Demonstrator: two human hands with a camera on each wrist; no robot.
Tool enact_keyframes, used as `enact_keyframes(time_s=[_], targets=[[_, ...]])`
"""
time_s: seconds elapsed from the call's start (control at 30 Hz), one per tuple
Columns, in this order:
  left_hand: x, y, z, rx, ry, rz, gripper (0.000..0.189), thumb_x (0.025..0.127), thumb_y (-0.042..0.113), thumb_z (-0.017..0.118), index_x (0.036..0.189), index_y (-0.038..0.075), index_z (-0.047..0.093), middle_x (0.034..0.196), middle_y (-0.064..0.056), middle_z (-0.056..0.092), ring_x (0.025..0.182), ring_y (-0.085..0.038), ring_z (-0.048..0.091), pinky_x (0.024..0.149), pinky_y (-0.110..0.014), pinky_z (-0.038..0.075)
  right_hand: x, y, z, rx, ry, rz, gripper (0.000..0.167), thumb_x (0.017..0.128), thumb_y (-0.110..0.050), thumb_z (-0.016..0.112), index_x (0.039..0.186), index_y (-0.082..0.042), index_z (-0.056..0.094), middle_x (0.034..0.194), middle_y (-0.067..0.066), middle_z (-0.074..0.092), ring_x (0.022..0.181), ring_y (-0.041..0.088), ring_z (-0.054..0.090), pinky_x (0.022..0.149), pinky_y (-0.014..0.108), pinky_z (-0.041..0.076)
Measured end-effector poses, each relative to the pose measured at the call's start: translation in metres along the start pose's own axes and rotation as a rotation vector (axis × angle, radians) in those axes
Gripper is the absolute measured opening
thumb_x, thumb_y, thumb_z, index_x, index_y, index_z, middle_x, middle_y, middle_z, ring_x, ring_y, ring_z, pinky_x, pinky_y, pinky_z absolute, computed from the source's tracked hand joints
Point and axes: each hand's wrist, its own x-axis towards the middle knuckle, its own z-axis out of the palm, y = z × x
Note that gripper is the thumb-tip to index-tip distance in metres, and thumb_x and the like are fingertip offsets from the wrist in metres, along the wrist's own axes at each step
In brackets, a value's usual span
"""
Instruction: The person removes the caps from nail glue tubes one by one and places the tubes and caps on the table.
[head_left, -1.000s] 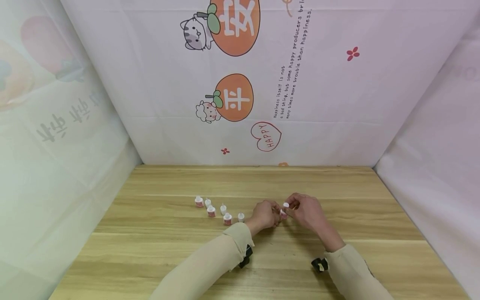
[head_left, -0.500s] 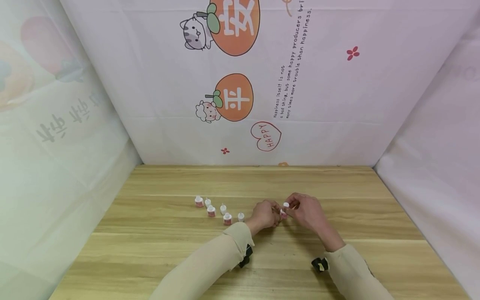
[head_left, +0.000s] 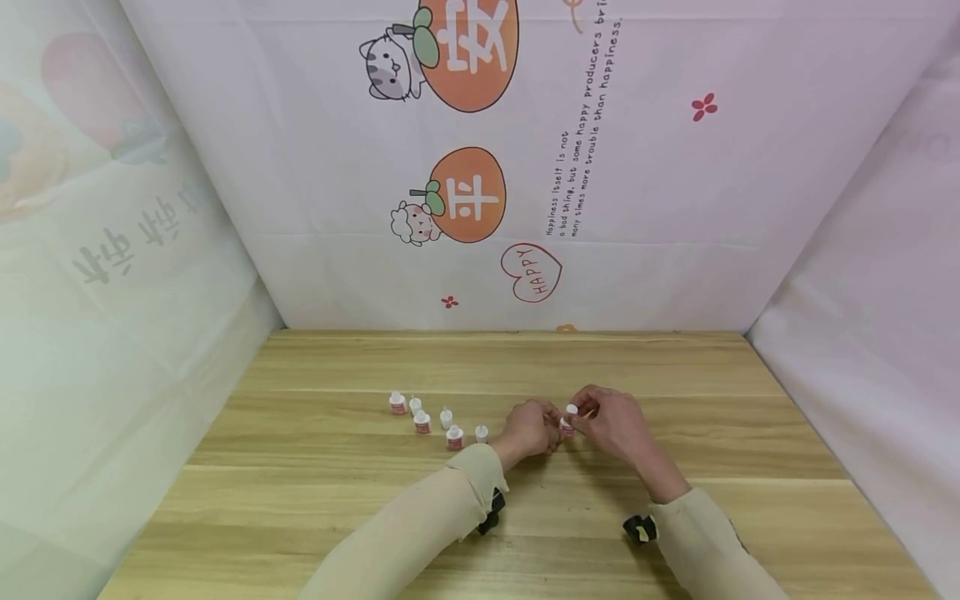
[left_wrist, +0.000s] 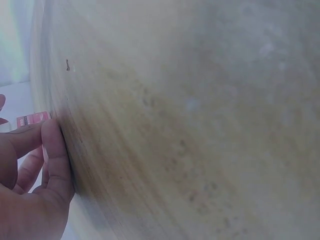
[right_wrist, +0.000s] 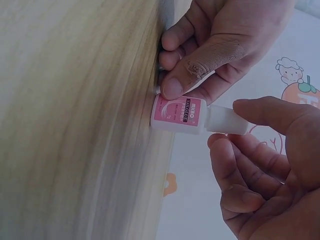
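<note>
A small white glue bottle [head_left: 567, 429] with a pink label stands upright on the wooden table [head_left: 675, 533]. My left hand [head_left: 531, 427] grips its body low down; in the right wrist view the thumb presses the label of the glue bottle [right_wrist: 177, 114]. My right hand [head_left: 617, 423] pinches the white cap [right_wrist: 226, 120] on top between thumb and fingers. The left wrist view catches part of the left hand [left_wrist: 37, 175] and a corner of the pink label [left_wrist: 33, 119].
Left of the hands stand more glue bottles [head_left: 422, 423] in a slanting row. Beside them are small white pieces with thin upright tips [head_left: 447, 419], one partly behind the left sleeve. Printed white cloth [head_left: 637, 275] hangs at the back and both sides.
</note>
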Motion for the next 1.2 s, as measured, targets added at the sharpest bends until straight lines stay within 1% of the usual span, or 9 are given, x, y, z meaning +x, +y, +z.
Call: enact_keyframes(time_s=[0.13,0.27,0.4,0.57,0.9,1.07,1.2], targets=[[-0.0005,0.0000,-0.0006,-0.002,-0.004,-0.003,0.011,0.089,0.003,0.069,0.095,0.011,0.072,0.077,-0.003,0.073,0.056,-0.007,0.058,0.050,-0.018,0.045,0.0001,-0.0009,-0.0009,-0.012,-0.007,-0.003,0.009,0.089,-0.021,0.073,0.093,-0.014,0.070,0.085,-0.001,0.073,0.075,0.012,0.062,0.066,0.032,0.050],[-0.0009,0.0001,-0.0007,-0.012,-0.005,-0.009,0.010,0.089,0.003,0.069,0.095,0.011,0.072,0.077,-0.002,0.072,0.057,-0.008,0.058,0.050,-0.019,0.046,0.0002,-0.0005,-0.0005,-0.015,-0.009,-0.012,0.008,0.089,-0.020,0.073,0.094,-0.014,0.070,0.086,-0.001,0.073,0.076,0.012,0.064,0.066,0.032,0.051],[-0.0010,-0.0005,-0.0004,-0.002,0.001,0.005,0.010,0.088,0.002,0.069,0.094,0.009,0.072,0.075,-0.002,0.072,0.055,-0.007,0.057,0.049,-0.019,0.046,0.0004,0.0003,0.0001,-0.003,-0.015,-0.010,0.007,0.088,-0.018,0.072,0.094,-0.014,0.071,0.087,0.000,0.074,0.078,0.014,0.066,0.067,0.033,0.053],[-0.0020,-0.0003,-0.0009,0.009,0.002,0.018,0.009,0.089,0.003,0.069,0.094,0.009,0.072,0.076,-0.002,0.072,0.055,-0.007,0.058,0.049,-0.018,0.045,0.0008,0.0005,0.0003,-0.001,-0.014,0.008,0.009,0.088,-0.019,0.073,0.094,-0.013,0.071,0.088,0.001,0.074,0.077,0.014,0.065,0.067,0.033,0.052],[-0.0024,0.0005,-0.0011,0.012,-0.001,0.024,0.010,0.089,0.001,0.070,0.095,0.008,0.072,0.077,-0.004,0.073,0.054,-0.007,0.057,0.050,-0.019,0.049,0.0001,-0.0005,-0.0004,-0.016,0.005,-0.030,0.010,0.088,-0.020,0.073,0.095,-0.012,0.071,0.087,0.002,0.074,0.078,0.015,0.067,0.068,0.034,0.053],[-0.0022,0.0004,-0.0014,0.011,-0.006,0.022,0.007,0.090,0.003,0.069,0.094,0.008,0.071,0.078,-0.004,0.073,0.054,-0.007,0.057,0.050,-0.019,0.046,-0.0004,-0.0007,-0.0006,0.000,0.002,-0.005,0.012,0.088,-0.021,0.074,0.095,-0.012,0.070,0.087,0.001,0.074,0.077,0.014,0.064,0.067,0.033,0.052],[-0.0012,0.0002,-0.0011,0.017,-0.012,0.016,0.008,0.090,0.003,0.069,0.095,0.009,0.072,0.079,-0.003,0.073,0.055,-0.006,0.057,0.050,-0.018,0.046,-0.0008,-0.0005,-0.0007,0.002,-0.002,0.005,0.012,0.088,-0.022,0.074,0.095,-0.013,0.070,0.086,0.000,0.073,0.075,0.012,0.061,0.066,0.031,0.049]])
